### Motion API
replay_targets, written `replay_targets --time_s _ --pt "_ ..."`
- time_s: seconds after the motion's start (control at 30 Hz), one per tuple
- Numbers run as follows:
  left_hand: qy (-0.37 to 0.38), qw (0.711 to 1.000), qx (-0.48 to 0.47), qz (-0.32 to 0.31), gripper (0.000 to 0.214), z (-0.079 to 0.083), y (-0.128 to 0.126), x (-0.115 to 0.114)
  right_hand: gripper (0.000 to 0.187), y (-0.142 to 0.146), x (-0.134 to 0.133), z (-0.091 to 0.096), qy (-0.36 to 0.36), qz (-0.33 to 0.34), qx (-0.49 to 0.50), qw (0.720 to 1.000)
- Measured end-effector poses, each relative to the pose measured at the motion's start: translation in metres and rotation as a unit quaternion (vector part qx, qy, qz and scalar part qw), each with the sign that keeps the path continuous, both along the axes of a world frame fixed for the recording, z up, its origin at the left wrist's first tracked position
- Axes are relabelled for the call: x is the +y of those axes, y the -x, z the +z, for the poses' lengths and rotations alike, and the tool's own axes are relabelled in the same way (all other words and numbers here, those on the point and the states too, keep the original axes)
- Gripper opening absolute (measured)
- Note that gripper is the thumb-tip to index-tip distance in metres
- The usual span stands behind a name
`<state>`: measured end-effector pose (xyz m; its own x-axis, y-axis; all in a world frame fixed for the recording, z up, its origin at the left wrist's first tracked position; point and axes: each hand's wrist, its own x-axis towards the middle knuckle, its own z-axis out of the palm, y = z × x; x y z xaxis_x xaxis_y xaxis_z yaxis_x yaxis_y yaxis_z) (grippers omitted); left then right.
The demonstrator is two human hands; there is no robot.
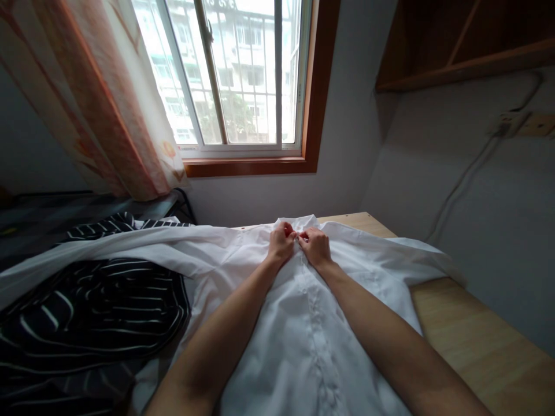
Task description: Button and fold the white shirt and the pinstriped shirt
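Head view: white shirt (295, 315) beneath fingers (309, 233), pinched near collar (309, 222).

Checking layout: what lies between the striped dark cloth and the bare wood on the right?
In the head view, the white shirt lies there, with the left forearm and right forearm over it.
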<state>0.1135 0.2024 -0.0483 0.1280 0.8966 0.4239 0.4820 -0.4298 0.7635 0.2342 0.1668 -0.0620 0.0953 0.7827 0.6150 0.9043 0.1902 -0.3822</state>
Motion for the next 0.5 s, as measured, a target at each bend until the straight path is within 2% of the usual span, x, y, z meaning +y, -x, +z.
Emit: replay_targets --time_s 0.17,0.27,0.37,0.5 --pt "-0.002 0.999 0.043 -0.009 0.005 -0.0002 -0.002 -0.0041 0.013 0.0017 0.0009 0.001 0.012 -0.008 -0.044 0.999" --pt "-0.02 0.997 0.08 -0.002 0.011 -0.0035 -0.003 -0.0038 0.014 0.003 -0.0005 0.0024 0.02 -0.007 -0.073 0.997" --pt "-0.013 0.998 0.066 -0.009 0.018 -0.0054 -0.0021 -0.0016 0.014 0.0042 -0.0023 0.0041 0.025 -0.007 -0.098 0.995" --pt "0.021 0.999 0.014 -0.022 0.016 -0.0023 -0.0012 -0.0003 0.014 0.006 -0.0032 0.0045 0.017 -0.009 -0.111 0.994"
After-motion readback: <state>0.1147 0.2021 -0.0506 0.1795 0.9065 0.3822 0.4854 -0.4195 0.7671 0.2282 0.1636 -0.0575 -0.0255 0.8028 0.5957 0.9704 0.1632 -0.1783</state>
